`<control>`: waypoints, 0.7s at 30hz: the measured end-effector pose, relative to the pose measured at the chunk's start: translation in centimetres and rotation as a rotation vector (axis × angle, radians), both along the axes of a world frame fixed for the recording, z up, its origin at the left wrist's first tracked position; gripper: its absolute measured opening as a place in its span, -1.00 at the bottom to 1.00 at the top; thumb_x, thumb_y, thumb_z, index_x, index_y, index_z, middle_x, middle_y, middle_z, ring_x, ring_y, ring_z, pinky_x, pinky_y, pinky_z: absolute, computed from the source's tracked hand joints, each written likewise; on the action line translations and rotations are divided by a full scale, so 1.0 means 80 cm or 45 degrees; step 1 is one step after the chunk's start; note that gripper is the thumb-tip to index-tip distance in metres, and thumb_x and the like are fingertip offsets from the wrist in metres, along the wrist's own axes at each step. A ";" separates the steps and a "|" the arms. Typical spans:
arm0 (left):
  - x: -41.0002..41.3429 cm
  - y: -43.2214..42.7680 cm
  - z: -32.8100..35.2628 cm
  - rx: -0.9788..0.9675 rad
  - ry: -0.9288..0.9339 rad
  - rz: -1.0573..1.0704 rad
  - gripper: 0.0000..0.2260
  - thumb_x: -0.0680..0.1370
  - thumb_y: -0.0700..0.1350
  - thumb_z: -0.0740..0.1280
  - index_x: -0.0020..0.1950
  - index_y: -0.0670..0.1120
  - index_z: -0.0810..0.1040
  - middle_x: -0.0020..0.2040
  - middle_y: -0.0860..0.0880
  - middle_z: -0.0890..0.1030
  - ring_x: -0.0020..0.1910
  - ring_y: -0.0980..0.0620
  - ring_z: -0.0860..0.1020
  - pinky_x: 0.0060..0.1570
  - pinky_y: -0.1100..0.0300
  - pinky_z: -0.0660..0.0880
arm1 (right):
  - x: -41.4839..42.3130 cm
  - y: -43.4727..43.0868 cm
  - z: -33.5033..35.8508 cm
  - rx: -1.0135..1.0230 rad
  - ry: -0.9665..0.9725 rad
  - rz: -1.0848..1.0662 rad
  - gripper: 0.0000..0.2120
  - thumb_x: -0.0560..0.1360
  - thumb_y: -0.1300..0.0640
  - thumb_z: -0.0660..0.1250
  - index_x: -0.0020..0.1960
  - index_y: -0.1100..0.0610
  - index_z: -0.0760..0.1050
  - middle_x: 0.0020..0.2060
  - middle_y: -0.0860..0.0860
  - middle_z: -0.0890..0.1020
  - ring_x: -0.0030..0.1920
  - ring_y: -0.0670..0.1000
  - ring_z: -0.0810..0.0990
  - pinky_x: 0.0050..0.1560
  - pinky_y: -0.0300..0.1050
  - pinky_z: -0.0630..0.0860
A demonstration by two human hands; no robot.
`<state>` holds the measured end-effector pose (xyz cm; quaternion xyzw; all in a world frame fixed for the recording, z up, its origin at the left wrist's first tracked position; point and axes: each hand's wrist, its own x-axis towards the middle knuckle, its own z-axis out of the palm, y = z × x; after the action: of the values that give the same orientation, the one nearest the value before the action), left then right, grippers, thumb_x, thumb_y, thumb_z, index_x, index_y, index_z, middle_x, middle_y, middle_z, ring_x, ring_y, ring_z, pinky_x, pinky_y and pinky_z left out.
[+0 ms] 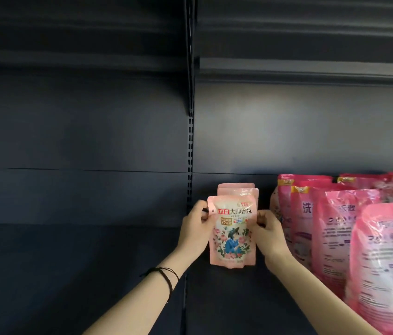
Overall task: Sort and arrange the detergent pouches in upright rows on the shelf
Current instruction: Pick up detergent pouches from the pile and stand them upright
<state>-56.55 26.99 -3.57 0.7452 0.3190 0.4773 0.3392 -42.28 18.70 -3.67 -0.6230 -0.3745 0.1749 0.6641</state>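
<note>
Pink pouch stands upright — left hand and right hand pinch its side edges.

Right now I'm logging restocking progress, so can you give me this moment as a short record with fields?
left hand: pinches the left edge of the front small pouch
right hand: pinches its right edge
front small pouch: upright, printed face outward, base about level with the shelf
rear small pouches: two, upright, lined up right behind the front one
large pouches: pink, upright in rows to the right
</note>
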 end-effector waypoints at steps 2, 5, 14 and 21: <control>0.011 -0.008 -0.003 0.024 -0.012 -0.003 -0.94 0.58 -0.10 0.31 -0.02 -0.07 0.47 -0.09 0.02 0.66 -0.13 0.17 0.65 -0.16 0.10 0.63 | 0.010 -0.006 -0.003 -0.018 -0.010 -0.037 -0.95 0.58 0.25 0.22 0.00 0.13 0.43 -0.01 0.08 0.59 0.00 0.07 0.61 -0.03 0.05 0.60; 0.022 -0.017 -0.008 0.050 0.005 0.030 -0.92 0.58 -0.11 0.30 -0.09 -0.05 0.44 -0.10 0.01 0.66 -0.15 0.16 0.63 -0.21 0.17 0.60 | 0.021 -0.015 -0.007 -0.034 -0.045 -0.049 -0.94 0.58 0.26 0.22 -0.01 0.12 0.43 -0.03 0.06 0.57 0.01 0.06 0.58 0.00 0.03 0.57; 0.030 -0.033 -0.008 0.002 0.016 0.146 -0.90 0.58 -0.08 0.30 -0.12 0.01 0.45 -0.12 0.06 0.63 -0.13 0.15 0.61 -0.23 0.21 0.55 | 0.035 -0.022 -0.003 -0.094 -0.174 -0.012 -0.96 0.58 0.21 0.20 -0.03 0.12 0.42 -0.14 -0.01 0.55 -0.09 -0.03 0.57 -0.24 -0.21 0.47; 0.015 -0.049 0.000 0.076 0.173 0.163 -0.88 0.58 0.05 0.28 0.04 0.04 0.43 0.00 0.09 0.60 -0.12 0.23 0.56 -0.28 0.33 0.48 | 0.025 -0.053 0.010 0.001 -0.481 0.018 -0.48 0.52 0.26 0.32 0.41 0.13 0.19 0.35 0.06 0.29 0.32 -0.02 0.34 0.23 -0.15 0.39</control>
<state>-55.33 23.09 -3.53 0.7637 0.3738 0.4558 0.2633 -40.26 14.45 -2.84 -0.6418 -0.4969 0.0591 0.5810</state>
